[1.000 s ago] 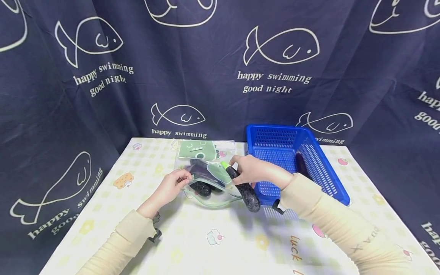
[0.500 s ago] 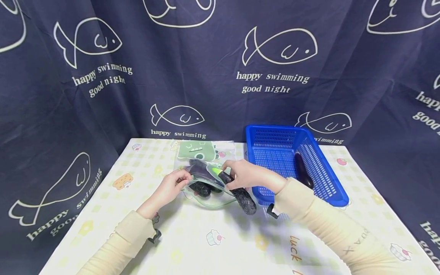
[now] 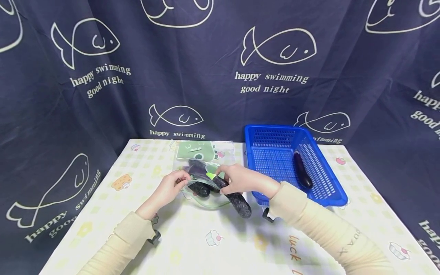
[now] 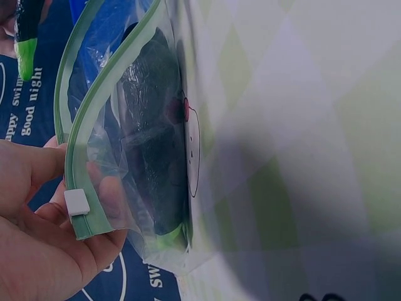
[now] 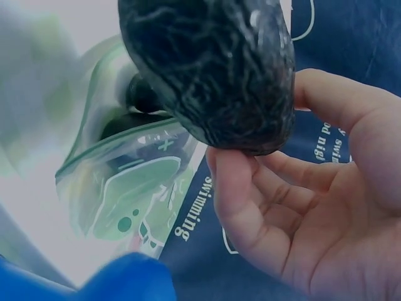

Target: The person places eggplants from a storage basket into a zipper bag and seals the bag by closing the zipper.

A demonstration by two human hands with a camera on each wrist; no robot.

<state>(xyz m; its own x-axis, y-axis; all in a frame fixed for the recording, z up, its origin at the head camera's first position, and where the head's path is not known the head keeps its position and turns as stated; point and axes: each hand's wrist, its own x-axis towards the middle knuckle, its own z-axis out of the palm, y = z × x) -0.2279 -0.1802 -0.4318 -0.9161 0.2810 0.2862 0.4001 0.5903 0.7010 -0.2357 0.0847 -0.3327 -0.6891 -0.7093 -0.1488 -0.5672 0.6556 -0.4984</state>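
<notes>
My left hand (image 3: 170,186) pinches the rim of a clear zip bag (image 3: 196,150) with a green cartoon print, near its white slider (image 4: 77,202). The bag lies on the table, mouth parted towards me. Inside are dark eggplants (image 3: 199,189), one with a green end showing in the left wrist view. My right hand (image 3: 238,178) grips a wrinkled black eggplant (image 3: 240,205) between thumb and fingers. Its bright green stem end points at the bag's mouth; the thick end hangs towards me. In the right wrist view that eggplant (image 5: 213,75) partly hides the bag.
A blue plastic basket (image 3: 338,199) stands to the right of the bag, with one slim purple eggplant (image 3: 302,172) along its right side. The table has a patterned cloth (image 3: 192,252). A dark blue fish-print curtain (image 3: 220,76) hangs behind the table.
My right hand has moved left from beside the basket with the black eggplant, bringing its green end to the bag's mouth. My left hand keeps its place on the rim.
</notes>
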